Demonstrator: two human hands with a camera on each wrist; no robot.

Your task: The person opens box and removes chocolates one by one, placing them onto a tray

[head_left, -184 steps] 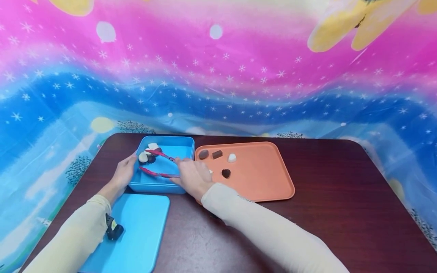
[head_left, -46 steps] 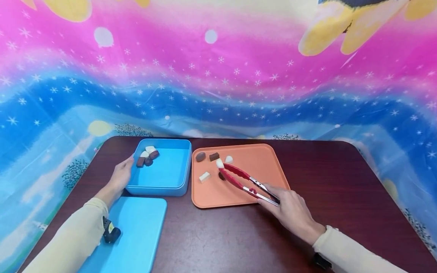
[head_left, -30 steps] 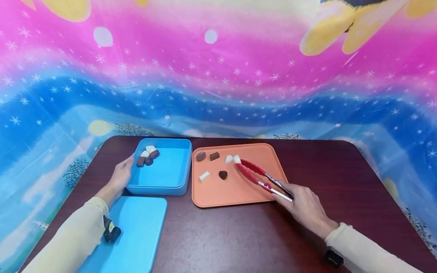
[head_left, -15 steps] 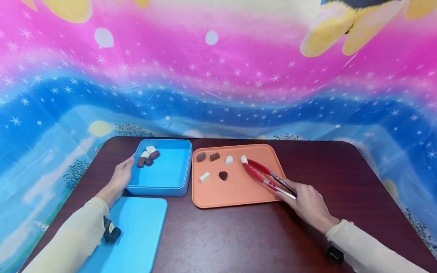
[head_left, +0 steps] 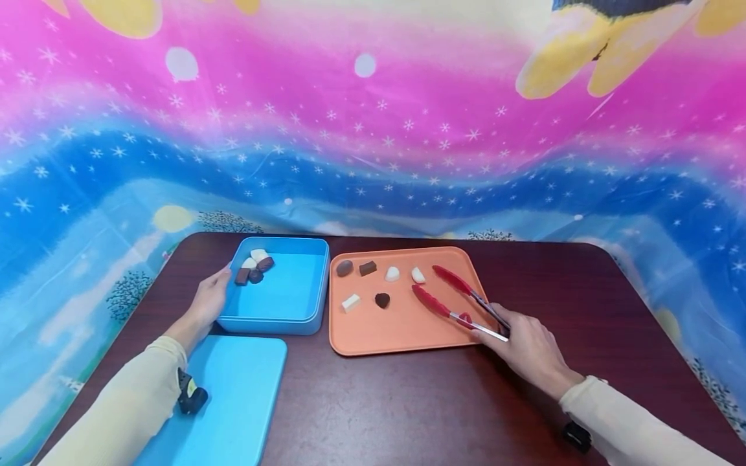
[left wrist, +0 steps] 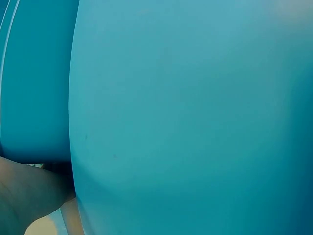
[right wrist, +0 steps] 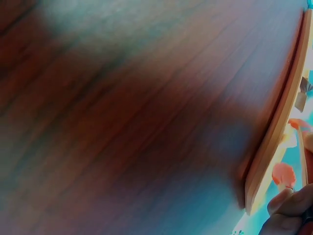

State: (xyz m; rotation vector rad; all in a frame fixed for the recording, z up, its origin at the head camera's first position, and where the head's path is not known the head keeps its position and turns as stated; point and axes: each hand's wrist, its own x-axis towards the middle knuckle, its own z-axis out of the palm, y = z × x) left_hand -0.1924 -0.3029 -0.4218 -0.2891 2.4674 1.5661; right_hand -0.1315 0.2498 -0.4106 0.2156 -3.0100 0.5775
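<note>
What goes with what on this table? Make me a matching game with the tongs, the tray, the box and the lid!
Things:
1. tongs
2. tray
3. box
4. lid

Clues:
A. blue, with brown and white pieces bunched inside
B. flat on the table, nearer the person than the box
C. orange, with six separate small pieces on it
D. in the right hand, its red ends spread apart

Right pairs: 1-D, 2-C, 3-A, 4-B.
</note>
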